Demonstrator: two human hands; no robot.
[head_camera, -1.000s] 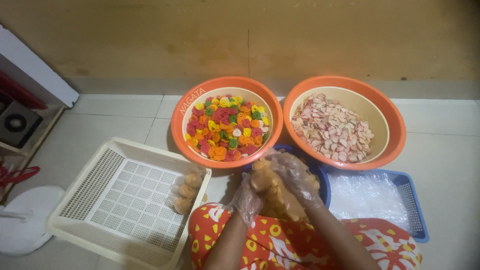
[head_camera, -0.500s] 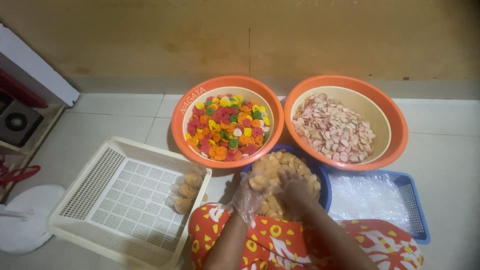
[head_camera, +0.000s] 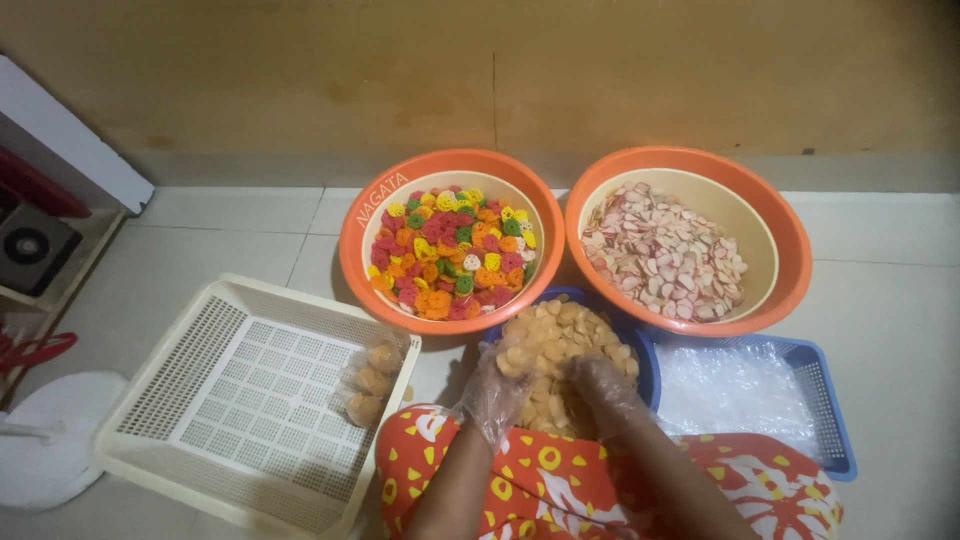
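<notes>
Both my hands wear thin clear plastic gloves and reach into a blue bowl (head_camera: 644, 358) heaped with round tan crackers (head_camera: 563, 334). My left hand (head_camera: 497, 384) is cupped on the left side of the heap, fingers curled around a few crackers. My right hand (head_camera: 607, 390) presses down into the crackers near the bowl's front. My arms come up over an orange patterned cloth (head_camera: 530, 470) on my lap.
Two orange basins stand by the wall: the left basin (head_camera: 352, 240) holds mixed red, yellow, orange and green crackers, the right basin (head_camera: 795, 250) pink-white ones. A cream slatted tray (head_camera: 190, 390) holds three small bagged packs (head_camera: 368, 378). A blue basket (head_camera: 828, 420) holds clear plastic bags.
My hands, raised together above the blue bowl a second ago, have dropped into the tan crackers and spread apart. Nothing else has moved.
</notes>
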